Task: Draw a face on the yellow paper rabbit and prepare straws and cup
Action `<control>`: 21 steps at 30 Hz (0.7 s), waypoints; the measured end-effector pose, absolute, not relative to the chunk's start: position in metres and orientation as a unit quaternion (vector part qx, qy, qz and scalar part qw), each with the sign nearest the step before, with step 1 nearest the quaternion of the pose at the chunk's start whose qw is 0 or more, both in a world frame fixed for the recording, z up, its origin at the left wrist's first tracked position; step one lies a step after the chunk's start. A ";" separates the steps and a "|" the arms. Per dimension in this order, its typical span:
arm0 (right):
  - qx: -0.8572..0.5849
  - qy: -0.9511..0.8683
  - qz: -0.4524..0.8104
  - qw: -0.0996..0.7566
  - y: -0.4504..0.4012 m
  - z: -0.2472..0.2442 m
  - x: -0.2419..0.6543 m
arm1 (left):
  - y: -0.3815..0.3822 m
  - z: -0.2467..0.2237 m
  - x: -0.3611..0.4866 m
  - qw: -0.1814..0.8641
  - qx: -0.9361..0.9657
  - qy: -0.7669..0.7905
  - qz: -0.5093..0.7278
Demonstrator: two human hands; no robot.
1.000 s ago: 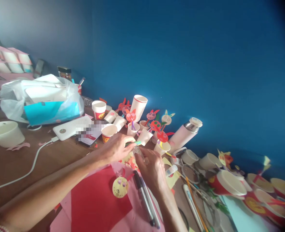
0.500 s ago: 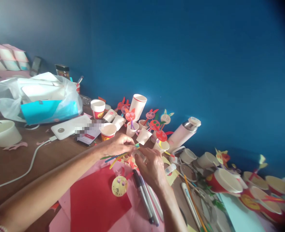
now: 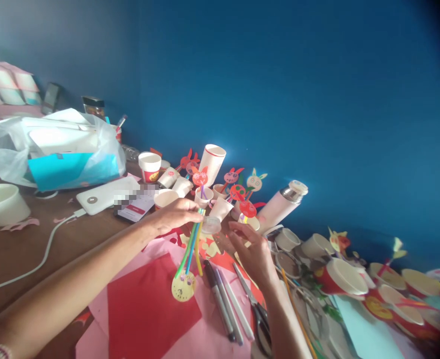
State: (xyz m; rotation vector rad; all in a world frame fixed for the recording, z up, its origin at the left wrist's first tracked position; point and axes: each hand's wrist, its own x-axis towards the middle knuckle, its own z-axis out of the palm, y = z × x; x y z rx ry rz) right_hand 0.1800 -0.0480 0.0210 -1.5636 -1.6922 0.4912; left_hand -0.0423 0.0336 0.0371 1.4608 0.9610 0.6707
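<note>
My left hand (image 3: 175,217) pinches a bunch of thin coloured sticks (image 3: 193,247), green, blue and yellow, by their upper ends. They hang down, and their lower ends overlap a yellow paper face (image 3: 183,286) with drawn features. Beside the left fingertips is a clear round piece (image 3: 211,225), perhaps a tape roll; whether the fingers touch it I cannot tell. To its right, my right hand (image 3: 256,252) is open, fingers apart, with nothing in it. Below lies red paper (image 3: 148,309) on pink paper (image 3: 96,321).
Markers (image 3: 223,299) and black-handled scissors (image 3: 259,311) lie right of the papers. Paper cups with red puppets (image 3: 201,177) and a white thermos (image 3: 279,207) stand along the blue wall. At left are a phone (image 3: 139,204), a power bank (image 3: 107,194) and a plastic bag (image 3: 6,149).
My hands have moved apart, the right one going right and opening. The sticks in my left hand have swung from lying sideways to hanging down. The scissors now show.
</note>
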 end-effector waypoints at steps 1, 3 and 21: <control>-0.617 -0.665 0.194 0.373 -0.054 0.019 0.182 | 0.034 0.038 -0.044 0.596 0.622 0.414 0.293; -0.630 -0.664 0.202 0.349 -0.068 0.014 0.183 | 0.035 0.039 -0.045 0.606 0.609 0.415 0.299; -0.795 -0.606 0.026 0.005 -0.148 -0.044 0.230 | 0.032 0.045 -0.046 0.664 0.524 0.393 0.362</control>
